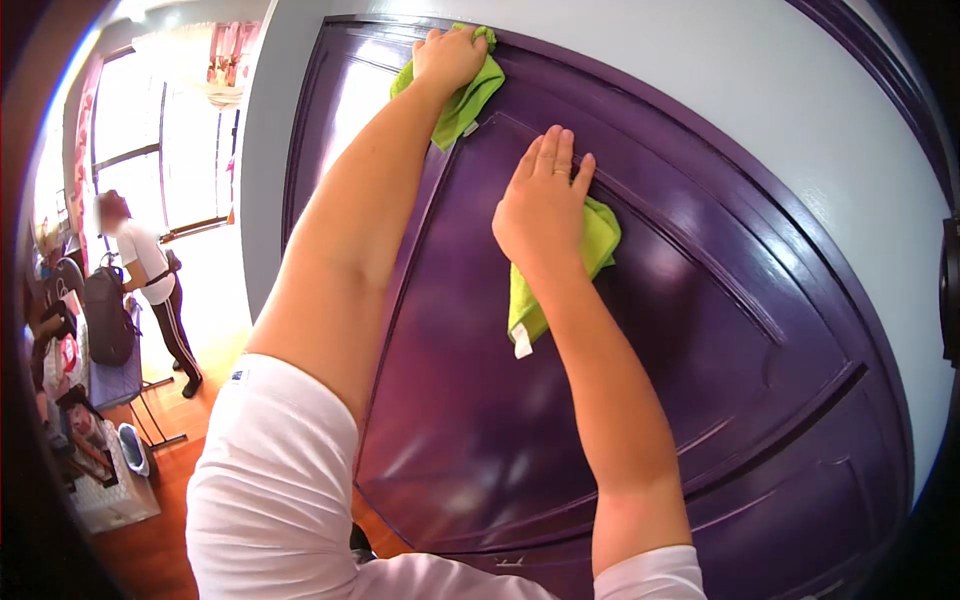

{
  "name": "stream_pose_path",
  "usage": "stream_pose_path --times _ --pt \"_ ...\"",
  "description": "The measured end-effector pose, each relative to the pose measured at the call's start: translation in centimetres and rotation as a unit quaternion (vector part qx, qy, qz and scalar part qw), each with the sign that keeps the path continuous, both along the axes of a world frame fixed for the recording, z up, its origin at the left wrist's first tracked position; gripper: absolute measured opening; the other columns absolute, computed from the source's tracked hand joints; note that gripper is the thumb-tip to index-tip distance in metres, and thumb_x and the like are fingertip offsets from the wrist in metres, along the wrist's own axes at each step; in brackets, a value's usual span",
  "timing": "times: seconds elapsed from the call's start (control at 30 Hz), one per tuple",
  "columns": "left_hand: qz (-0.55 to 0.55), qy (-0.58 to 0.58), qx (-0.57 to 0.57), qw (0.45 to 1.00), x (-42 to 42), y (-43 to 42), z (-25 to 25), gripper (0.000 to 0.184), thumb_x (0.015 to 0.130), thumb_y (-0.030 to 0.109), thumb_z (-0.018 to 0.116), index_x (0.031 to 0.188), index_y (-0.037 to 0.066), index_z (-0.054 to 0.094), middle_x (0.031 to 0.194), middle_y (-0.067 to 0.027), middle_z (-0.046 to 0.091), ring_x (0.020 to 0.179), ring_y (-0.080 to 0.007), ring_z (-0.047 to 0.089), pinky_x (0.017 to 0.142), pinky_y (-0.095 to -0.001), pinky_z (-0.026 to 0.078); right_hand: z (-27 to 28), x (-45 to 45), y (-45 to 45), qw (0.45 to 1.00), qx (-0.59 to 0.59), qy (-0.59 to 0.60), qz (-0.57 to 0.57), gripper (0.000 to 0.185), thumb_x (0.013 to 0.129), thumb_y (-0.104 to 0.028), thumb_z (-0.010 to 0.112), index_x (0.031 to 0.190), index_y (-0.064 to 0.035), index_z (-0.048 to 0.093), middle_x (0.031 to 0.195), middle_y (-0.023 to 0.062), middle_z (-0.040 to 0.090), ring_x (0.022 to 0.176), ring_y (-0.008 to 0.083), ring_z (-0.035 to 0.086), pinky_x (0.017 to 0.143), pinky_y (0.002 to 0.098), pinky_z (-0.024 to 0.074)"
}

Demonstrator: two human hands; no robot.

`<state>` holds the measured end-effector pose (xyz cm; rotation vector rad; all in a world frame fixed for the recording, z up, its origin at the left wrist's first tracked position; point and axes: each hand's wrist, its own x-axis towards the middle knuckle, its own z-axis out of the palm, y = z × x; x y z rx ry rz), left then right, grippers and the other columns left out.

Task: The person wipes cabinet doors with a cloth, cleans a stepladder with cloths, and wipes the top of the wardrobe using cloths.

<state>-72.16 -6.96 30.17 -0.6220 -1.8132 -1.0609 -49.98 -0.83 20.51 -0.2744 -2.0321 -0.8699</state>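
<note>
A glossy purple panelled door (450, 400) fills the middle of the view. High up near its top edge, my left hand (450, 58) is closed on a bunched green cloth (468, 105) pressed to the door. Lower and to the right, my right hand (545, 205) lies flat, its fingers stretched upward over the door surface. A second green cloth (600, 235) with a white tag sits under that palm and against the door. The tips of the left fingers are partly hidden in the cloth.
At the far left a person (145, 250) in a white top stands by a black backpack (108, 315) on an ironing-board-like table (118, 385). Bright windows (130, 130) are behind. A small bin (133, 450) is below. Pale wall (800, 90) borders the door.
</note>
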Motion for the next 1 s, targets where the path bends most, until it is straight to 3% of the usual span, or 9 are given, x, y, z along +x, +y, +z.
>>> stream_pose_path --times 0.13,0.17,0.3,0.47,0.57,0.6,0.73,0.93,1.0 --pt "-0.117 -0.022 0.05 0.992 -2.6 -1.4 0.2 0.041 0.091 0.039 0.045 0.111 0.006 0.06 0.098 -0.016 0.066 0.087 -0.0338 0.062 0.077 -0.0399 0.047 0.3 -0.2 -0.2 1.0 -0.007 -0.007 0.028 0.056 0.084 -0.016 0.044 0.132 0.0124 0.04 0.142 0.0283 0.033 0.136 0.038 0.027 0.11 0.0567 0.0151" --pt "-0.222 -0.073 0.128 0.964 -0.5 -2.4 -0.2 0.041 0.091 0.037 0.044 0.11 0.004 0.06 0.095 -0.0161 0.065 0.085 -0.0309 0.061 0.077 -0.0396 0.047 0.5 0.0 -0.1 0.999 -0.005 -0.016 0.038 0.056 0.083 -0.017 0.046 0.131 0.0119 0.041 0.142 0.0286 0.033 0.136 0.0387 0.027 0.11 0.0563 0.0159" --pt "-0.493 -0.235 0.338 0.766 5.7 -4.6 -5.2 0.039 0.094 0.032 0.044 0.103 -0.002 0.058 0.085 -0.0119 0.062 0.073 -0.0203 0.06 0.065 -0.0344 0.049 0.2 2.2 0.5 0.961 -0.074 -0.025 0.266 0.055 0.079 -0.017 0.057 0.126 0.0099 0.046 0.139 0.0303 0.036 0.134 0.0412 0.028 0.11 0.0549 0.0195" --pt "-0.618 -0.415 0.295 0.599 10.4 -7.4 -9.8 0.031 0.095 0.032 0.048 0.101 0.004 0.059 0.081 -0.0077 0.061 0.067 -0.0192 0.061 0.061 -0.0326 0.051 -3.4 9.5 -0.7 0.899 -0.225 -0.053 0.373 0.04 0.073 -0.012 0.057 0.112 -0.0034 0.058 0.135 0.0239 0.042 0.112 0.0398 0.053 0.095 0.0447 0.0421" --pt "-0.618 -0.426 0.254 0.61 16.1 -7.8 -10.0 0.032 0.096 0.034 0.047 0.099 0.004 0.058 0.083 -0.0085 0.061 0.068 -0.0199 0.061 0.061 -0.0328 0.052 -4.3 12.2 -0.1 0.856 -0.355 -0.074 0.368 0.03 0.072 -0.013 0.059 0.101 -0.0078 0.062 0.135 0.0216 0.043 0.106 0.039 0.056 0.09 0.0425 0.0457" --pt "-0.609 -0.41 0.203 0.648 15.0 -7.1 -10.7 0.023 0.089 0.024 0.05 0.097 0.003 0.058 0.086 -0.0097 0.061 0.071 -0.0212 0.061 0.064 -0.0345 0.053 -4.1 12.7 0.1 0.853 -0.355 -0.063 0.377 0.028 0.072 -0.013 0.059 0.099 -0.0084 0.063 0.135 0.0207 0.043 0.105 0.039 0.057 0.089 0.0422 0.0461" --pt "-0.707 -0.454 0.096 0.533 17.6 -6.5 -9.2 0.033 0.064 0.01 0.046 0.094 0.003 0.056 0.086 -0.0114 0.061 0.074 -0.025 0.06 0.075 -0.0391 0.052 -2.2 15.6 -0.1 0.849 -0.368 -0.03 0.377 0.026 0.071 -0.013 0.059 0.097 -0.0088 0.063 0.136 0.0183 0.042 0.102 0.039 0.058 0.087 0.0417 0.0467" --pt "-0.662 -0.494 0.046 0.562 14.4 -7.3 -8.6 0.026 0.073 0.014 0.043 0.093 0.005 0.058 0.087 -0.0113 0.062 0.082 -0.0261 0.059 0.083 -0.0398 0.049 -1.7 20.0 -1.5 0.875 -0.357 -0.051 0.324 0.031 0.071 -0.016 0.061 0.101 -0.0084 0.061 0.134 0.0158 0.043 0.099 0.0379 0.059 0.085 0.0428 0.0477" --pt "-0.588 -0.519 0.064 0.617 11.7 -6.9 -9.8 0.025 0.075 0.015 0.043 0.091 0.003 0.058 0.085 -0.0127 0.061 0.08 -0.0271 0.06 0.081 -0.0403 0.05 -2.4 20.8 -1.2 0.879 -0.356 -0.072 0.308 0.032 0.071 -0.017 0.061 0.102 -0.0085 0.061 0.132 0.0149 0.046 0.098 0.037 0.059 0.085 0.0431 0.0481"
